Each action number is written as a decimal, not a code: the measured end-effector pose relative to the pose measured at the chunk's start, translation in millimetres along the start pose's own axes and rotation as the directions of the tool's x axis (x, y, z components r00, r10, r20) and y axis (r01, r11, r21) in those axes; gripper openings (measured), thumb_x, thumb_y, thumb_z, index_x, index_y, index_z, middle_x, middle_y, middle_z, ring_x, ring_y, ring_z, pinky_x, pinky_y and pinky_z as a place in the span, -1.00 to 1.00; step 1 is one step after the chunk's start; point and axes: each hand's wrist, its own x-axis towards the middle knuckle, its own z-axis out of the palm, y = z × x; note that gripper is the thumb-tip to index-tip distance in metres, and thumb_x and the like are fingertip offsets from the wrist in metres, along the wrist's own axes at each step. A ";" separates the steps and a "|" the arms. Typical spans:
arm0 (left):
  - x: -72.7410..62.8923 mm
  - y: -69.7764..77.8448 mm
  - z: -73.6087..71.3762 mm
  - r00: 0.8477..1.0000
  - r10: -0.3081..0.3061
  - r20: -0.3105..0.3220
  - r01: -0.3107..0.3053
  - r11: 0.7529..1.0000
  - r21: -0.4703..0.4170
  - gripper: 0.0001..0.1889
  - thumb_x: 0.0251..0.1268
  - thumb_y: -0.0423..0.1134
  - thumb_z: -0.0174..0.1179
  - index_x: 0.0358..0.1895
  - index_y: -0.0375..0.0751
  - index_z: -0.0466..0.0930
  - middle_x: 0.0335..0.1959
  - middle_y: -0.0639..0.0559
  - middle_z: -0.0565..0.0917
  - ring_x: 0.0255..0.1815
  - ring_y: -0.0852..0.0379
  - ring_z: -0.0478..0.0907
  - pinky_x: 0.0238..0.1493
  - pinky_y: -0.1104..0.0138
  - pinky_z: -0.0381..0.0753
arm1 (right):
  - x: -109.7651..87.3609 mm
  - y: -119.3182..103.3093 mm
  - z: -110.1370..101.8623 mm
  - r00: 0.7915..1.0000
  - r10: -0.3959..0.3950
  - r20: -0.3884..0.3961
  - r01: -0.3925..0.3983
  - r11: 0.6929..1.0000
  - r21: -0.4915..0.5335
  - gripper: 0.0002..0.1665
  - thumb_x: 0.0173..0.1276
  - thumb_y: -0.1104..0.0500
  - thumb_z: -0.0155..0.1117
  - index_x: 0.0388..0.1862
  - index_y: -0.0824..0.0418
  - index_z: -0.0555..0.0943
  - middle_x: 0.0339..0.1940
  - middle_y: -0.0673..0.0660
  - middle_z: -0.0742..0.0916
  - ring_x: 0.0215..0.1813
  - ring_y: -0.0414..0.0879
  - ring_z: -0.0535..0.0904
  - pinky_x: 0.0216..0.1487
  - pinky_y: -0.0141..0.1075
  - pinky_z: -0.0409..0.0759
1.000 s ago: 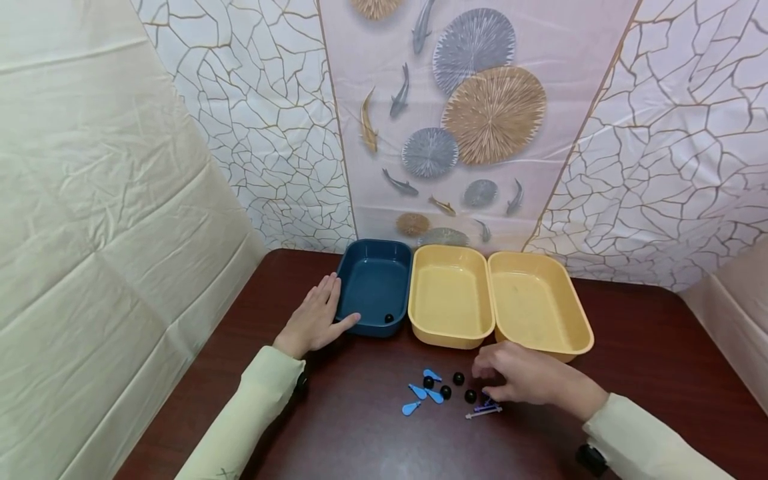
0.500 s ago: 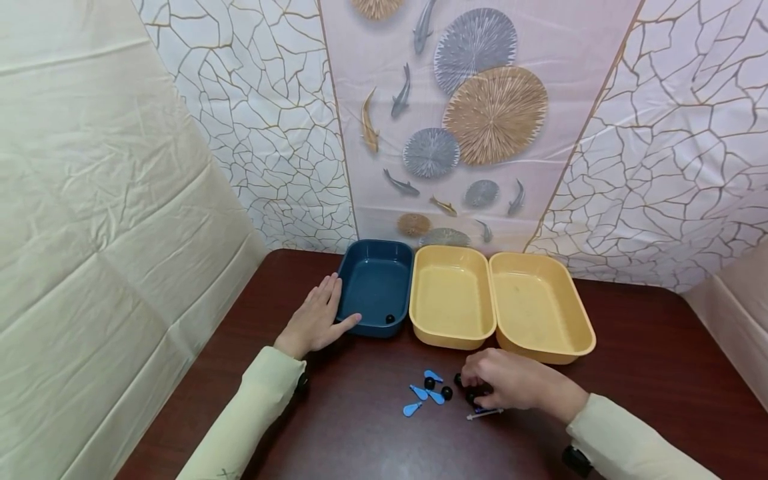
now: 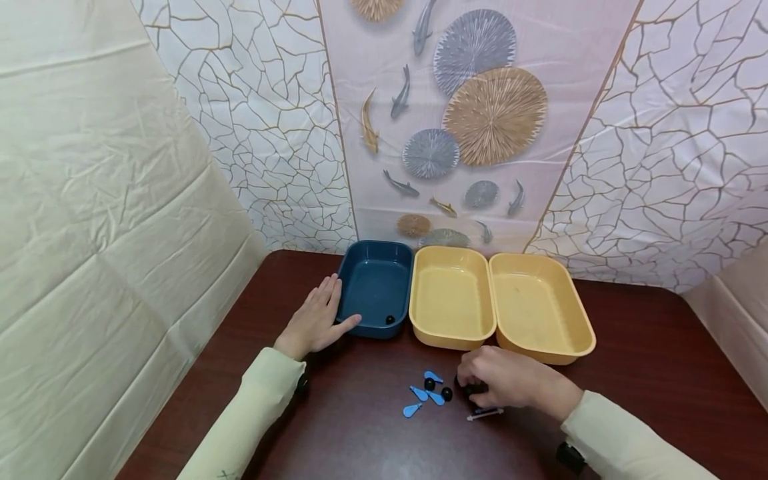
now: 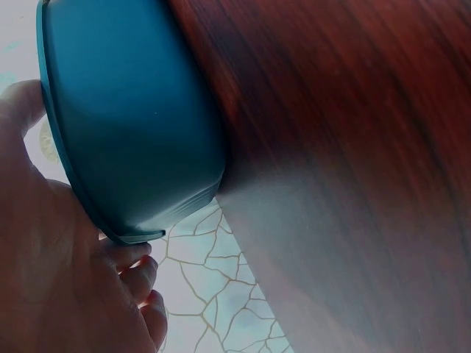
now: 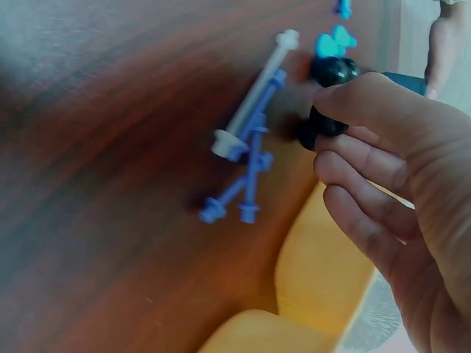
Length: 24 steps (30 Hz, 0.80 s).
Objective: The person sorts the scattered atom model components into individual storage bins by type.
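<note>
Black and shiny, a ball (image 5: 330,123) is pinched by the right hand (image 3: 519,379), near the purple sticks (image 5: 252,162). It looks smooth, so a loose pinch could let it roll away. Another ball (image 5: 306,134) is close by and might get bumped. The left hand (image 3: 312,319) has straight fingers along the blue tray (image 3: 373,290); pushing hard could slide it.
</note>
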 end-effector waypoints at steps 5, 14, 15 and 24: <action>-1.0 0.7 -0.8 1.000 -0.006 0.002 0.006 1.000 -0.002 0.03 0.56 0.34 -0.03 0.71 -0.39 -0.15 0.78 -0.28 -0.10 0.80 -0.27 -0.14 0.76 -0.14 -0.06 | 0.7 -3.3 -13.5 0.999 -0.012 -0.038 0.010 0.999 -0.031 -0.85 0.23 0.22 0.57 -0.29 0.06 0.73 -0.38 -0.16 0.66 -0.32 -0.44 0.46 -0.33 -0.54 0.52; -1.1 1.5 -1.1 1.000 -0.002 -0.002 0.002 1.000 0.001 0.03 0.56 0.33 -0.02 0.71 -0.40 -0.13 0.77 -0.29 -0.10 0.80 -0.28 -0.14 0.76 -0.14 -0.05 | 8.3 -7.3 -40.0 0.997 -0.026 -0.071 0.021 0.998 -0.063 -0.88 0.24 0.24 0.54 -0.27 0.09 0.75 -0.34 -0.11 0.71 -0.34 -0.36 0.56 -0.34 -0.54 0.55; -1.2 1.4 -1.1 1.000 -0.003 -0.002 0.003 1.000 0.002 0.03 0.56 0.34 -0.02 0.71 -0.40 -0.14 0.77 -0.29 -0.10 0.80 -0.27 -0.14 0.76 -0.14 -0.05 | 10.2 -7.8 -43.4 0.997 -0.029 -0.072 0.024 0.997 -0.071 -0.88 0.24 0.24 0.54 -0.27 0.09 0.75 -0.34 -0.11 0.71 -0.33 -0.35 0.56 -0.32 -0.53 0.57; -0.7 1.2 -0.5 1.000 0.000 -0.004 0.000 1.000 0.005 0.03 0.56 0.34 -0.03 0.71 -0.40 -0.14 0.77 -0.29 -0.09 0.80 -0.27 -0.14 0.76 -0.14 -0.05 | 34.1 -11.5 -72.1 0.997 -0.016 -0.078 0.008 0.994 -0.107 -0.88 0.28 0.22 0.55 -0.21 0.12 0.79 -0.32 -0.06 0.74 -0.27 -0.24 0.62 -0.20 -0.44 0.68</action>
